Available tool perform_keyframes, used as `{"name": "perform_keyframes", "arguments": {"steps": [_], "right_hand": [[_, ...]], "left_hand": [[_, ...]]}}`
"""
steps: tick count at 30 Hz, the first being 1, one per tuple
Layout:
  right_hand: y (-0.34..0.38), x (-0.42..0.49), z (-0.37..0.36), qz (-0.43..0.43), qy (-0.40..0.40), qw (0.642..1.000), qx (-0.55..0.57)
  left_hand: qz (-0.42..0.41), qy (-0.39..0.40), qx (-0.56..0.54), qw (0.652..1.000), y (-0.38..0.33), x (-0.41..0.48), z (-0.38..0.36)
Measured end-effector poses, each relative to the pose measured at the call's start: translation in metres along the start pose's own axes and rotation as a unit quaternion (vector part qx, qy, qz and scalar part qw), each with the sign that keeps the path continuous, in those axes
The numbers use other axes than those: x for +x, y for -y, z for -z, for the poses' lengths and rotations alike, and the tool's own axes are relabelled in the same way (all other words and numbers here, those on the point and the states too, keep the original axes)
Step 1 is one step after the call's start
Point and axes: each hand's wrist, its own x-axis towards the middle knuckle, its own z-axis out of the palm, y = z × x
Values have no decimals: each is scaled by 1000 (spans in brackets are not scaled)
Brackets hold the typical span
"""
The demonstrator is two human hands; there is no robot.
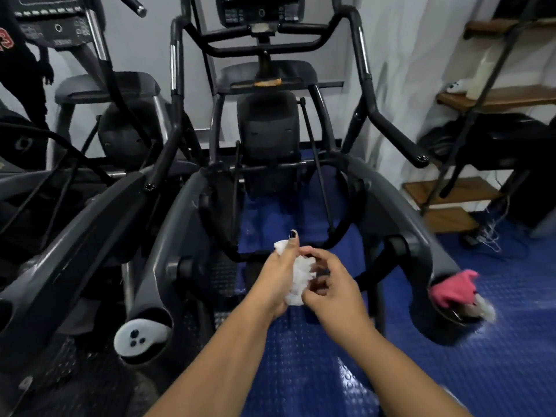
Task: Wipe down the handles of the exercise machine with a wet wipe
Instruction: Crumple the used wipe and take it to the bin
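The wet wipe [296, 276] sits bunched between both hands, low before the exercise machine [267, 127]. The left hand [278, 278] grips it, thumb up; the right hand [329, 284] pinches its edge. The handles [397, 135] stand well apart, untouched. Risk: a hard tug may tear or drop the wad (crumpled, not spread). The console [258, 10] lettering is too blurred to read.

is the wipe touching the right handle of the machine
Apart. The head view shows the wet wipe held between the left hand and right hand, far below the right handle, a wide gap between.
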Motion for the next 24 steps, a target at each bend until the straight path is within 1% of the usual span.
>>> {"name": "perform_keyframes", "arguments": {"steps": [2,3,5,7,9,10,12,13,14,16,17,18,20,22,24], "right_hand": [[-13,-18,12,-25,2,1000,8],[-20,-27,19,-33,-2,999,13],[-35,-45,30,-38,-15,999,16],[-46,-58,39,-40,-28,999,10],[-60,-78,56,-55,-21,998,15],[-66,-85,63,-65,-9,998,20],[-77,-97,77,-101,10,994,29],[-82,-102,84,-119,11,992,49],[-86,-105,88,-133,8,988,73],[-95,-112,99,-149,-10,985,91],[-100,-117,105,-153,-19,983,95],[-106,-120,110,-154,-31,983,97],[-116,-128,121,-143,-69,986,58],[-124,-132,134,-115,-114,986,-40],[-132,-136,146,-93,-121,981,-118]], "left_hand": [[10,-26,27,999,20,-9,-15],[7,-52,47,998,33,-10,-22],[-24,-128,66,989,59,-13,-34],[-65,-204,79,974,81,-13,-37],[-76,-227,99,966,106,-20,-49],[-71,-220,93,968,115,-23,-54],[-22,-190,65,979,132,-30,-69],[16,-164,26,986,139,-34,-76],[59,-117,-37,991,143,-36,-79],[119,-11,-157,980,156,-41,-87],[137,15,-189,972,163,-45,-92],[144,15,-198,969,171,-47,-94],[154,3,-158,975,186,-52,-102],[156,15,-58,986,199,-57,-111],[142,35,26,989,211,-58,-114]]}}
